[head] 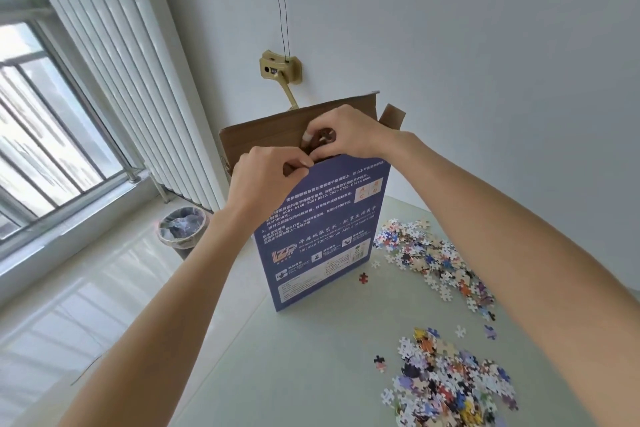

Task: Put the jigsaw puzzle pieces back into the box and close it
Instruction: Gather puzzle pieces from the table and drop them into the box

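On the table (277,374), an "LZP" box (322,218); left hand (263,180) pinches its rim, right hand (346,135) grips pieces (323,140).

Box (322,229) reads "LZP" and "Net size 700*500mm".

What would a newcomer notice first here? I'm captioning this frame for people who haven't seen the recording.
First, the tall blue puzzle box standing upright mid-table, its brown flaps open at the top. Both hands meet at that opening: the left hand pinches the box's front edge, and the right hand holds puzzle pieces over it. Next, the loose puzzle pieces scattered in two heaps on the table to the box's right.
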